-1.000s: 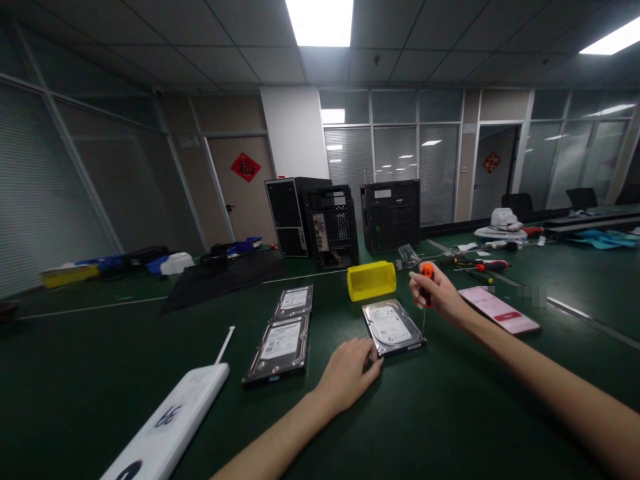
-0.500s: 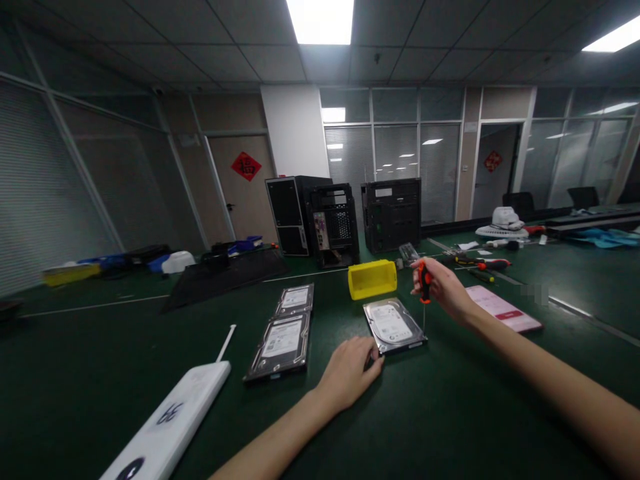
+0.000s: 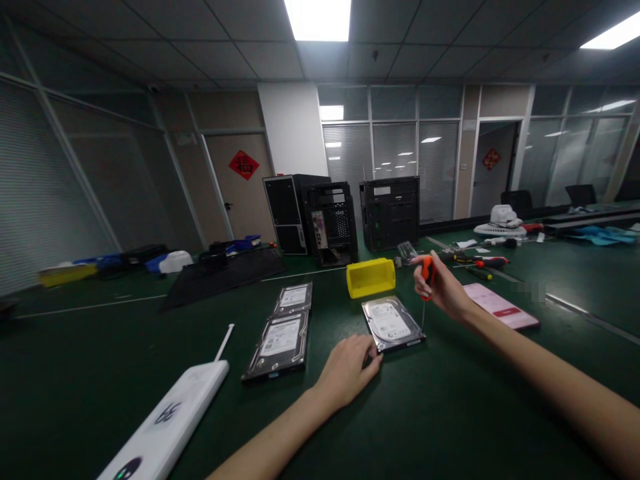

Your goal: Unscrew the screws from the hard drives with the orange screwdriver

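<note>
A silver hard drive (image 3: 393, 323) with a white label lies flat on the green table. My left hand (image 3: 350, 369) rests at its near left corner, fingers curled and gripping the edge there. In my right hand (image 3: 443, 287) is an orange-and-black screwdriver (image 3: 427, 272), held upright with fingers wrapped around the handle. Its thin shaft points down to the drive's right corner; whether the tip sits in a screw is too small to tell. Left of my left hand, two more hard drives lie in line, a nearer one (image 3: 280, 341) and a farther one (image 3: 294, 297).
A yellow bin (image 3: 371, 278) stands behind the drive. Black computer cases (image 3: 391, 213) rise at the back. A pink booklet (image 3: 501, 305) lies to the right, with hand tools (image 3: 493, 262) beyond it. A white device marked 39 (image 3: 173, 417) occupies the near left.
My right hand's fingers have shifted on the screwdriver handle, opening slightly as the grip turns. My left hand and the hard drive keep their places; the view has shifted slightly.
</note>
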### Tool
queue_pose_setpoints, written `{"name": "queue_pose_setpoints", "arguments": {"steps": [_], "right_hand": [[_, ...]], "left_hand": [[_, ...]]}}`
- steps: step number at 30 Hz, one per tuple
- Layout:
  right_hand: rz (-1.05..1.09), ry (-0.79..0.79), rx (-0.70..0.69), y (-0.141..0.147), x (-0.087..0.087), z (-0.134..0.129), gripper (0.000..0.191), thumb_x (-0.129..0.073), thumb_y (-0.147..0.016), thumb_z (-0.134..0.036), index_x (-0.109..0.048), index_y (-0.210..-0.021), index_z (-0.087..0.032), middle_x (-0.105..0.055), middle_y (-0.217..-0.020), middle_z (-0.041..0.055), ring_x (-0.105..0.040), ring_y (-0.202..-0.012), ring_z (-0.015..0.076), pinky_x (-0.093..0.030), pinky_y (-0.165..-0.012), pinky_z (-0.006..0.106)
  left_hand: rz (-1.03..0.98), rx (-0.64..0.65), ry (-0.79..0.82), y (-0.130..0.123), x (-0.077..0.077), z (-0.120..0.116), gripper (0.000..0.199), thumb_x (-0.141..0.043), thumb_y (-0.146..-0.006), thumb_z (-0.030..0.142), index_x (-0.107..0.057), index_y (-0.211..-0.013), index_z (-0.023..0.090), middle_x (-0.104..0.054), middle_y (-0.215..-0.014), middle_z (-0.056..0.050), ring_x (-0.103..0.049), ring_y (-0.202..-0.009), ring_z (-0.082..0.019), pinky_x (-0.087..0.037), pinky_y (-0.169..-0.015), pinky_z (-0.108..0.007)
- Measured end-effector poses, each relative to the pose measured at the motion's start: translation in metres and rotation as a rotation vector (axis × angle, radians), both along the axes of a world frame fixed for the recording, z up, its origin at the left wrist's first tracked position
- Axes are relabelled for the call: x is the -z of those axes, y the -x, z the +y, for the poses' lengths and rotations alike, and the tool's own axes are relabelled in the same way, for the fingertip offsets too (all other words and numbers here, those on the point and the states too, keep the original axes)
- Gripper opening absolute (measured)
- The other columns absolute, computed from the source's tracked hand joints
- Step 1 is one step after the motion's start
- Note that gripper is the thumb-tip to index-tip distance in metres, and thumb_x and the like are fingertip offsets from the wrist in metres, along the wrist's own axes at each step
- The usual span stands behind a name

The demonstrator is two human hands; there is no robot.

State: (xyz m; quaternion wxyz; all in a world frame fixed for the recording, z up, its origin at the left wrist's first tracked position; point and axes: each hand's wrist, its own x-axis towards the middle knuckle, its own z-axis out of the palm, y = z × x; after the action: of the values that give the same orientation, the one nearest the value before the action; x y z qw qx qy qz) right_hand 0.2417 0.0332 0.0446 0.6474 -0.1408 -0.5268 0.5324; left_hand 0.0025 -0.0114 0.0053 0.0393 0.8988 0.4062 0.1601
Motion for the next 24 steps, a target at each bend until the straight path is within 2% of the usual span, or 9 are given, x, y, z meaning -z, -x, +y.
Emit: {"name": "queue_pose_setpoints", "arguments": {"steps": [2, 5, 11, 14, 17, 20, 24], "right_hand": [[0.006, 0.012, -0.03, -0.0004, 0.0001, -0.0004, 0.034, -0.036, -0.09, -0.046, -0.056, -0.091, -0.018, -0.047, -0.06, -0.0017, -0.036, -0.046, 0.0068, -0.034, -0.046, 0.021], [0.001, 0.031, -0.021, -0.0003, 0.0002, -0.0011, 0.031, -0.041, -0.089, -0.044, -0.057, -0.087, -0.017, -0.05, -0.065, -0.0001, -0.042, -0.051, 0.0079, -0.038, -0.05, 0.021], [-0.014, 0.015, 0.125, 0.0022, 0.0003, -0.0014, 0.017, -0.055, -0.082, -0.036, -0.049, -0.084, -0.021, -0.056, -0.072, -0.0011, -0.049, -0.056, 0.0093, -0.043, -0.057, 0.024], [-0.041, 0.024, 0.14, 0.0036, 0.0011, -0.0013, 0.019, -0.057, -0.081, -0.036, -0.045, -0.082, -0.022, -0.057, -0.069, -0.0023, -0.047, -0.051, 0.0087, -0.041, -0.052, 0.023], [-0.055, 0.028, 0.115, 0.0044, 0.0016, -0.002, 0.018, -0.058, -0.081, -0.035, -0.045, -0.081, -0.022, -0.051, -0.062, -0.0047, -0.038, -0.045, 0.0064, -0.035, -0.046, 0.02], [-0.028, 0.031, 0.094, 0.0045, 0.0009, -0.0032, 0.021, -0.05, -0.084, -0.043, -0.05, -0.091, -0.023, -0.044, -0.058, -0.005, -0.031, -0.042, 0.0062, -0.029, -0.042, 0.019], [0.007, 0.032, 0.092, 0.0036, -0.0004, -0.0032, 0.034, -0.04, -0.086, -0.05, -0.053, -0.101, -0.022, -0.043, -0.059, -0.003, -0.032, -0.044, 0.0083, -0.031, -0.043, 0.022]], "left_hand": [[0.0, 0.003, -0.001, 0.0003, -0.0002, 0.0, 0.013, -0.045, -0.086, 0.028, -0.052, -0.081, 0.019, -0.056, -0.079, -0.001, -0.05, -0.075, -0.017, -0.035, -0.064, -0.025], [0.004, 0.004, -0.015, 0.0004, 0.0006, 0.0007, 0.012, -0.045, -0.086, 0.028, -0.052, -0.081, 0.019, -0.056, -0.079, -0.002, -0.05, -0.075, -0.017, -0.035, -0.064, -0.025], [0.003, 0.0, -0.032, 0.0004, 0.004, 0.002, 0.012, -0.045, -0.086, 0.028, -0.052, -0.081, 0.019, -0.056, -0.08, -0.002, -0.05, -0.076, -0.018, -0.035, -0.064, -0.025], [0.001, -0.004, -0.034, 0.0009, 0.0044, 0.0018, 0.012, -0.046, -0.086, 0.028, -0.052, -0.082, 0.019, -0.056, -0.08, -0.002, -0.05, -0.076, -0.018, -0.035, -0.064, -0.025], [0.003, -0.007, -0.028, 0.0014, 0.0035, 0.0012, 0.013, -0.046, -0.086, 0.029, -0.052, -0.082, 0.019, -0.056, -0.081, -0.002, -0.05, -0.076, -0.017, -0.035, -0.065, -0.025], [0.012, -0.012, -0.021, 0.0014, 0.0023, 0.0004, 0.013, -0.045, -0.086, 0.029, -0.052, -0.083, 0.019, -0.056, -0.082, -0.002, -0.05, -0.076, -0.017, -0.036, -0.065, -0.025], [0.018, -0.012, -0.018, 0.0006, 0.0013, -0.0004, 0.013, -0.045, -0.087, 0.029, -0.052, -0.082, 0.018, -0.056, -0.081, -0.002, -0.051, -0.077, -0.018, -0.036, -0.065, -0.026]]}}
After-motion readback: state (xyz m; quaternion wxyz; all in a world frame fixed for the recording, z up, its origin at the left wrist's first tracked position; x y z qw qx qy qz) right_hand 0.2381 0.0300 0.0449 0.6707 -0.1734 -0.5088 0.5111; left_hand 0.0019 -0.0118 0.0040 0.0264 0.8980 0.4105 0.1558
